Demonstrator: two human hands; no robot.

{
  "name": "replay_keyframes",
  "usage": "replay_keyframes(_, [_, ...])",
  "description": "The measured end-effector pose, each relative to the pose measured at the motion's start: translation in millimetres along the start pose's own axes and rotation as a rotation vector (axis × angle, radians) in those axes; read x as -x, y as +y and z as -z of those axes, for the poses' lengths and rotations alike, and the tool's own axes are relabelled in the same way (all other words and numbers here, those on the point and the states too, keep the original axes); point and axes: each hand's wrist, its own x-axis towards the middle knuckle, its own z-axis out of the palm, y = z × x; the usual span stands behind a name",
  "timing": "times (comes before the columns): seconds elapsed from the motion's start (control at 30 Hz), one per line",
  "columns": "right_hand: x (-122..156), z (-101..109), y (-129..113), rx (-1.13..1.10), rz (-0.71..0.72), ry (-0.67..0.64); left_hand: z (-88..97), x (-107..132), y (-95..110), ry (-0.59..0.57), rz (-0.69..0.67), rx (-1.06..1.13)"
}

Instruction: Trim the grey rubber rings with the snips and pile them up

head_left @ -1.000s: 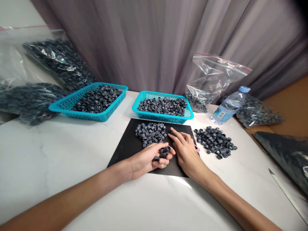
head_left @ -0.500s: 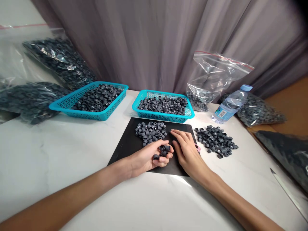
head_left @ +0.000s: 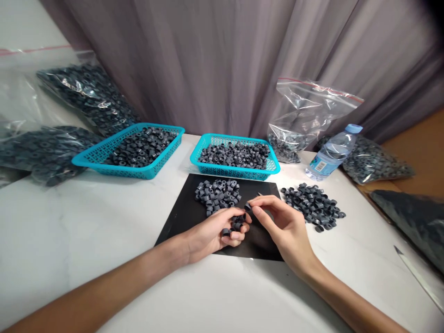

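My left hand (head_left: pixel 222 229), palm up, is curled around several small dark grey cylindrical caps (head_left: pixel 237 225). Thumb and forefinger of my right hand (head_left: pixel 280 215) pinch a single grey cap (head_left: pixel 247 207), close to the left fingertips. Under both hands lies a black mat (head_left: pixel 180 222). On the mat, just beyond my left hand, is a heap of grey caps (head_left: pixel 218 194). A thin pointed tip (head_left: pixel 259 194) shows behind my right fingers; the rest of it is hidden. A second pile of caps (head_left: pixel 314 206) rests on the white table right of the mat.
Two turquoise baskets, left (head_left: pixel 152 173) and middle (head_left: pixel 236 172), hold many caps. Clear zip bags of caps stand at the left (head_left: pixel 86 92) and back right (head_left: pixel 287 143). A water bottle (head_left: pixel 333 152) is beside them. A pen-like stick (head_left: pixel 416 275) lies at the right.
My right hand has lifted from the mat, turned, and now pinches a cap near the left hand. The pink loop beside it is out of sight. My left hand still holds its caps.
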Motion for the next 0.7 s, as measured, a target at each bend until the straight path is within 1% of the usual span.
replay_keyframes(0.1, [-1,0,2,-0.186,-0.141,-0.048,-0.2,1,-2,-0.014,-0.055,0.006])
replay_keyframes(0.2, [-3,1,5,-0.276,-0.206,-0.071,-1.1,1,-3,-0.009,-0.090,0.025])
replay_keyframes(0.3, [-5,2,6,-0.319,-0.227,-0.088,-0.3,0,-4,-0.014,-0.090,0.051])
replay_keyframes(0.47, [-8,4,8,-0.272,-0.230,-0.103,3.5,-1,-4,-0.044,-0.061,0.073])
replay_keyframes(0.7, [-11,3,12,-0.292,-0.225,-0.141,2.8,-2,-3,-0.035,-0.036,0.065])
